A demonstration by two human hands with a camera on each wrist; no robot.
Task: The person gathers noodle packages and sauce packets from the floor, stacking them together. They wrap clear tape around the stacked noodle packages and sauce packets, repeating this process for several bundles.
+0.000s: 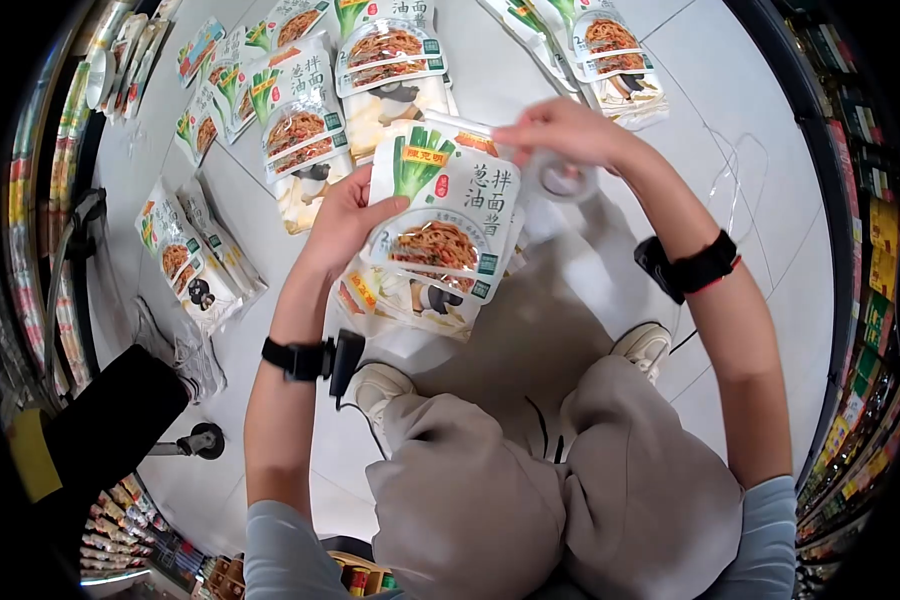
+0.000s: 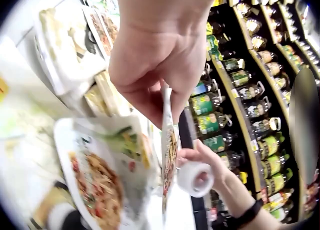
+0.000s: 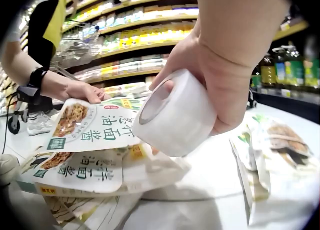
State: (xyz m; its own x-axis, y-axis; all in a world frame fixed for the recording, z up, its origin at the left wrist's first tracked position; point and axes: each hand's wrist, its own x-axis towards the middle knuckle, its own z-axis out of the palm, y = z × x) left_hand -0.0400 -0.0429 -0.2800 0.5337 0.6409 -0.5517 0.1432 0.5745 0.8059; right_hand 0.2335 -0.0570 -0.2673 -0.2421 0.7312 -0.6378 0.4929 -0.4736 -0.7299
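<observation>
My left hand (image 1: 348, 222) grips the left edge of a white scallion-oil noodle sauce pouch (image 1: 435, 240), thumb on its printed front. In the left wrist view the pouch (image 2: 170, 150) shows edge-on between thumb and fingers. Beneath it lies a clear-wrapped noodle pack (image 1: 425, 310), with a similar pouch (image 3: 95, 172) on top in the right wrist view. By the pouch's upper right corner, my right hand (image 1: 570, 133) holds a wide roll of whitish tape (image 3: 187, 122), its fingers around the roll. Some fingertips are hidden behind the roll.
Several noodle packs with pouches (image 1: 305, 125) lie on the tiled floor ahead, with more at the left (image 1: 185, 250) and upper right (image 1: 610, 50). Clear plastic strands (image 1: 740, 175) trail at the right. Stocked shelves (image 1: 875, 250) flank both sides; another person's shoes (image 1: 202, 365) stand left, near a cart wheel (image 1: 207, 440).
</observation>
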